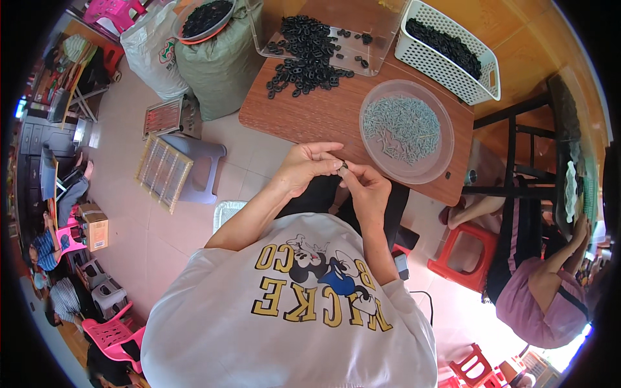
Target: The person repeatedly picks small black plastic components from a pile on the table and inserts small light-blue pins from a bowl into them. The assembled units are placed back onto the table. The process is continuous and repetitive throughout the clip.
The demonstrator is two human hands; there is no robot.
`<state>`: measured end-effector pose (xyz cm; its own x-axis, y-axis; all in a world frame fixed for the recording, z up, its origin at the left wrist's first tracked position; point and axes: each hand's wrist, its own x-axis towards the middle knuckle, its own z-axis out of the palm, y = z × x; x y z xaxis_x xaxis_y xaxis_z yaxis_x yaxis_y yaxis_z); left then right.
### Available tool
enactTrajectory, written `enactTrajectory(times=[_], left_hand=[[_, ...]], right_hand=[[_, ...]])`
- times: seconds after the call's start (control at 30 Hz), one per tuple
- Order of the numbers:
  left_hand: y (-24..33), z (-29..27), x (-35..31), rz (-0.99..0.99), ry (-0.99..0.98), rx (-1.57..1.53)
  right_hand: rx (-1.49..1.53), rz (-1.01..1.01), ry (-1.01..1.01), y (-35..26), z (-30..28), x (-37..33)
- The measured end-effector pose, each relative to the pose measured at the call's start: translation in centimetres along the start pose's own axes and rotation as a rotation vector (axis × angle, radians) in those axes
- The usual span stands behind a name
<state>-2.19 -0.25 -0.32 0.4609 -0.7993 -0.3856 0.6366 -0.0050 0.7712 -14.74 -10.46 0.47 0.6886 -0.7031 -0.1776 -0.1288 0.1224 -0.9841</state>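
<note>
My left hand (304,169) and my right hand (367,189) meet in front of the table's near edge, above my lap. Their fingertips pinch together on one small black part (344,165), mostly hidden by the fingers. The left index finger stretches out beyond it. Just past my right hand stands a round clear bowl (370,152) filled with small grey-green screws (404,126). Farther off, a heap of black oval parts (304,71) spreads over the table (291,119), some of it inside a clear plastic bin (388,48).
A white basket (485,90) of black parts stands at the back right. One loose black part (447,175) lies near the table's right corner. Sacks (220,77) and a grey stool (194,165) are to the left. On the right, another person (543,297) sits near a red stool (462,258).
</note>
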Motion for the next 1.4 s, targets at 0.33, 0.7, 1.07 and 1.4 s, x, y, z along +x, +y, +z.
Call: enactTrajectory(times=[0.33,0.7,1.07,1.4], left_hand=[[0.7,-0.1,-0.3,-0.08,-0.005,-0.153],[0.3,-0.1,-0.7,0.057,-0.018,-0.008],[1.7,-3.0,-0.4,0.181,0.169,0.194],[6.8,-9.9,5.7,0.511,0.844,1.272]], right_hand=[[0.089,-0.002,-0.024,-1.0,-0.1,-0.1],[0.012,-0.027,-0.015,-1.0,0.1,-0.4],[0.201,0.054,-0.045,0.3,0.8,-0.2],[0.204,0.036,-0.083,0.0,0.7,-0.3]])
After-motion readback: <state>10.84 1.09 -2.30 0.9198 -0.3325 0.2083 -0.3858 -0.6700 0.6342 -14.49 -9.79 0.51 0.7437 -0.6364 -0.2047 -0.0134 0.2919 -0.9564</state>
